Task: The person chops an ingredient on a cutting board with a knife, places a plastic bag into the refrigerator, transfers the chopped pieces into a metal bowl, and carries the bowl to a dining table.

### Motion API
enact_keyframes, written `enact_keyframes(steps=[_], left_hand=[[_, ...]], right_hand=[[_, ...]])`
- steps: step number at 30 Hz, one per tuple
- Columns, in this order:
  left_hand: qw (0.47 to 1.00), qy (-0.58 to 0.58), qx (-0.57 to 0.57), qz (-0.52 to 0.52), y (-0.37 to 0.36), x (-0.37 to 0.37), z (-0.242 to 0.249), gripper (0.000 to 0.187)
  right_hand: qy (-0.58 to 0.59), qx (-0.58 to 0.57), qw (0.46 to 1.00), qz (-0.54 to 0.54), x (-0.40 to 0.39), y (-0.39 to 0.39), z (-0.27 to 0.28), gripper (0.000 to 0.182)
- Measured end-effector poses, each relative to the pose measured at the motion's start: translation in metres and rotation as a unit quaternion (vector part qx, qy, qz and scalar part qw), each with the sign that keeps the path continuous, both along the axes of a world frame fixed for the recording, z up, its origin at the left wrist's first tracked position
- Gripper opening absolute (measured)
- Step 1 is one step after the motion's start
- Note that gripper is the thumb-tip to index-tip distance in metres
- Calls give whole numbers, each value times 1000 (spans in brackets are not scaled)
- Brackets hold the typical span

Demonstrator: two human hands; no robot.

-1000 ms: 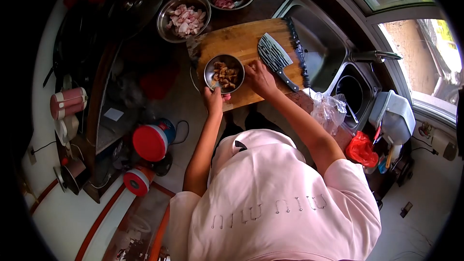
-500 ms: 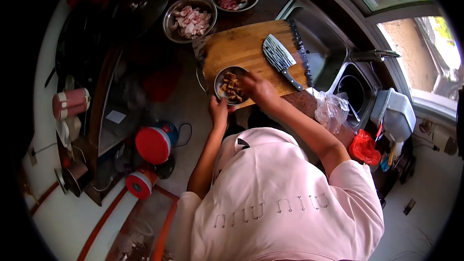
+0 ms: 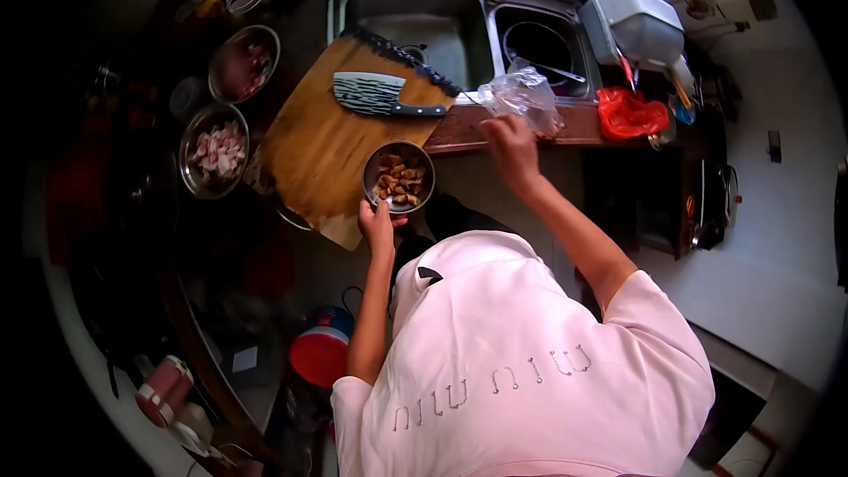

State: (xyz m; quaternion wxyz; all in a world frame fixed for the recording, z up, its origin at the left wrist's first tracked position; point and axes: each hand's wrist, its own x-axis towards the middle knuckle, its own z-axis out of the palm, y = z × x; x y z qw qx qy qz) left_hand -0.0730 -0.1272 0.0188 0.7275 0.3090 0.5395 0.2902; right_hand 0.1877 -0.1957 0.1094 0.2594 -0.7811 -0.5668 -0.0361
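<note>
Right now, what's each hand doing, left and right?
Left hand: closed on the rim of the bowl.
Right hand: at the plastic bag; whether it grips the bag cannot be told.

A small steel bowl (image 3: pixel 398 177) of browned chunks sits upright at the board's near edge — a crumpled clear plastic bag (image 3: pixel 523 94) (empty-looking) lies well apart.
</note>
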Motion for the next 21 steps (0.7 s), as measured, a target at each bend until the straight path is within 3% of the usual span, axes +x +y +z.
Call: enact_keyframes(steps=[4,9,12,13,16,20,21], left_hand=[[999,3,7,-44,-8,13,6,19],[998,11,14,-59,-21,35,19,22],[998,18,12,-62,-28,49,24,23],[998,26,7,-64,-28,53,24,24],[999,19,0,-39,-27,62,21,23],[998,33,-7,46,-13,62,17,15],[996,40,-1,76,-7,60,11,15]], right_hand=[[-38,13,988,-151,61,-38,2,25],[-91,-193,952,-217,107,-52,-24,90],[-67,-242,956,-148,114,-38,-31,121],[-108,-197,965,-133,117,-34,-43,122],[-70,-128,985,-95,129,-21,-59,121],[-89,-121,979,-139,146,-16,-78,63],[-61,-110,983,-135,150,-21,-73,28]])
